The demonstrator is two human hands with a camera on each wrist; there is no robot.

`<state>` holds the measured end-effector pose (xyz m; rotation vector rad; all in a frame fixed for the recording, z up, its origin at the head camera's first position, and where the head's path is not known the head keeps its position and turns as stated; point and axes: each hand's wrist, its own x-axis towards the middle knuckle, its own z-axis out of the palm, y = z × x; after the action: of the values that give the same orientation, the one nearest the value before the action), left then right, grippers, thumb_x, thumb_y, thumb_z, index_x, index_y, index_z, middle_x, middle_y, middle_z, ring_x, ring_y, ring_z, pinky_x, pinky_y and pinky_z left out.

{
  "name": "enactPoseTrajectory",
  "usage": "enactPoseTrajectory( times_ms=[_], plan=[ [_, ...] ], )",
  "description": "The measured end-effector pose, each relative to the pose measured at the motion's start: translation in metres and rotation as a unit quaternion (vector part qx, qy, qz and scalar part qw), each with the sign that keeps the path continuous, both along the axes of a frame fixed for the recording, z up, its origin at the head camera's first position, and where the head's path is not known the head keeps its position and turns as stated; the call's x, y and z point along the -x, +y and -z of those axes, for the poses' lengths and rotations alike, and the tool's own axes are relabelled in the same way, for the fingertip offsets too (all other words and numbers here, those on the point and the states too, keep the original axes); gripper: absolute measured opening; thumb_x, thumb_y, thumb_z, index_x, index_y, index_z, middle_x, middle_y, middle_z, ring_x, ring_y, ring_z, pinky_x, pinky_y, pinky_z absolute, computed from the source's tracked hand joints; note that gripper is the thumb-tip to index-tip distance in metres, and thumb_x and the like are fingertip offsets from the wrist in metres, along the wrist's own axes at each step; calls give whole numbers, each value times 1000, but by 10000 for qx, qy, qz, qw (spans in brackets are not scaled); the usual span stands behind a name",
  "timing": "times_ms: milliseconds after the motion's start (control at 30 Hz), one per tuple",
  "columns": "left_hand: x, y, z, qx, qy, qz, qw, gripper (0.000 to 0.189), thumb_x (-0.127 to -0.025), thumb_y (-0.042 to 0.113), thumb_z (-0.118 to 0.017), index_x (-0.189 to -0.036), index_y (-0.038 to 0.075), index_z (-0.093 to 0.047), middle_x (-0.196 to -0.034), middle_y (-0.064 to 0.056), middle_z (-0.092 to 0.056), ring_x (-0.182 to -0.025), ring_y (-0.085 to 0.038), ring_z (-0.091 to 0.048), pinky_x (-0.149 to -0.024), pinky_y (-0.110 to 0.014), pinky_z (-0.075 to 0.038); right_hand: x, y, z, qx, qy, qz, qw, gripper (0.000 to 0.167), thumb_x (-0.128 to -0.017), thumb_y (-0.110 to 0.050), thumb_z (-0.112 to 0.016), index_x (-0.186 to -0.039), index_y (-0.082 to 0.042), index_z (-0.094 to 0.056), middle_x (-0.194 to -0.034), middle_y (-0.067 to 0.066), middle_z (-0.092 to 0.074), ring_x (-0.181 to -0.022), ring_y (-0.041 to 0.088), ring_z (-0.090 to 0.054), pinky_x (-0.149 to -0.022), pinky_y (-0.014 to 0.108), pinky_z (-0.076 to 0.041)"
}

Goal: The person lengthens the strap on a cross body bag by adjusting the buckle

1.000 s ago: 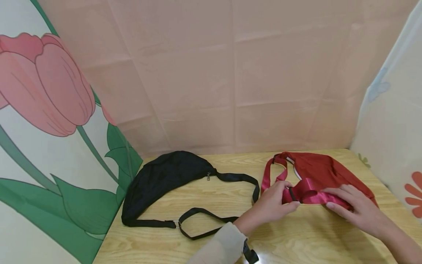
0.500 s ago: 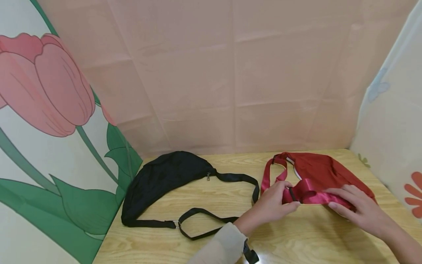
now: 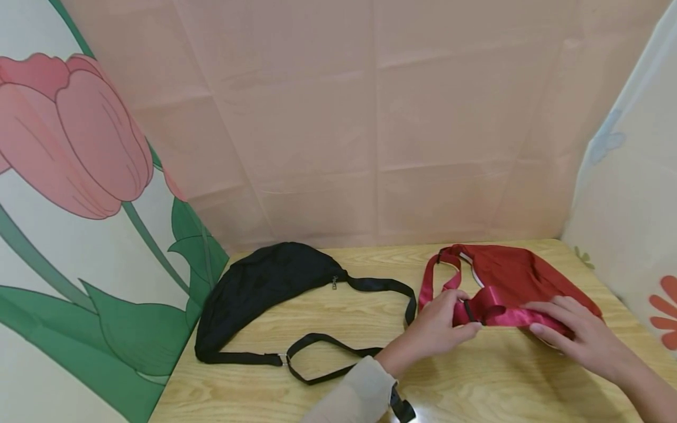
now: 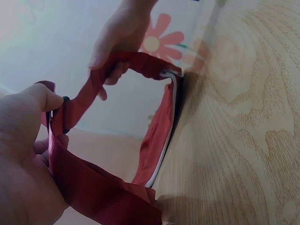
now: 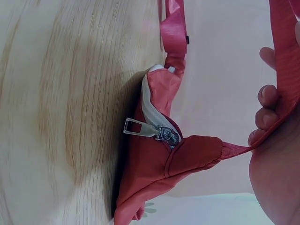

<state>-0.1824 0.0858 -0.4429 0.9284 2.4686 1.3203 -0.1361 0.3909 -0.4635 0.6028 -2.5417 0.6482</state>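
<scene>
A red waist bag (image 3: 515, 270) lies at the right of the table, its satiny strap raised toward me. My left hand (image 3: 441, 326) pinches that strap at its black slider buckle (image 3: 468, 311), where a loop of webbing stands up. Farther along the strap (image 3: 515, 317), my right hand (image 3: 576, 338) holds it between thumb and fingers. In the left wrist view the strap (image 4: 89, 185) arches from the bag through both hands. The right wrist view shows a metal zipper pull (image 5: 140, 128) beside the bag's pale zipper, with the strap running into my right hand.
A black waist bag (image 3: 275, 282) lies at the left of the wooden table (image 3: 211, 393). Its black strap (image 3: 381, 284) runs toward my left forearm and passes beneath it. A pink backdrop (image 3: 317, 147) and a tulip-printed panel (image 3: 106, 135) stand behind and to the left.
My right hand has shifted slightly to the right along the red strap. The left hand stays at the slider buckle, and the black bag has not moved.
</scene>
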Motion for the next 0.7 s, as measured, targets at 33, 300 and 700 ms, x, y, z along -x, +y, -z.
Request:
enactPoseTrajectory(
  times_ms=[33, 300, 700],
  plan=[
    [0, 0, 0, 7, 6, -1, 10000, 53, -95, 35, -72, -139, 21, -46, -120, 12, -55, -97, 5, -52, -79, -13, -48, 0, 0, 0, 22, 2, 9, 10000, 48, -76, -11, -86, -118, -29, -71, -98, -18, -54, -90, -4, -41, -71, 17, -33],
    [0, 1, 0, 34, 120, 8, 9999, 53, -95, 35, -72, -139, 20, -47, -119, 12, -55, -96, 5, -51, -78, -12, -47, 1, 3, 0, 10, 65, -2, 10000, 47, -75, -10, -86, -117, -29, -72, -96, -19, -54, -88, -4, -40, -71, 17, -32],
    [1, 1, 1, 60, 182, 28, 9998, 53, -95, 35, -72, -138, 20, -47, -120, 12, -55, -97, 5, -51, -80, -12, -46, 1, 10, 0, -75, 42, 19, 10000, 44, -78, -10, -85, -117, -26, -72, -97, -18, -53, -90, -4, -40, -72, 17, -31]
  ],
)
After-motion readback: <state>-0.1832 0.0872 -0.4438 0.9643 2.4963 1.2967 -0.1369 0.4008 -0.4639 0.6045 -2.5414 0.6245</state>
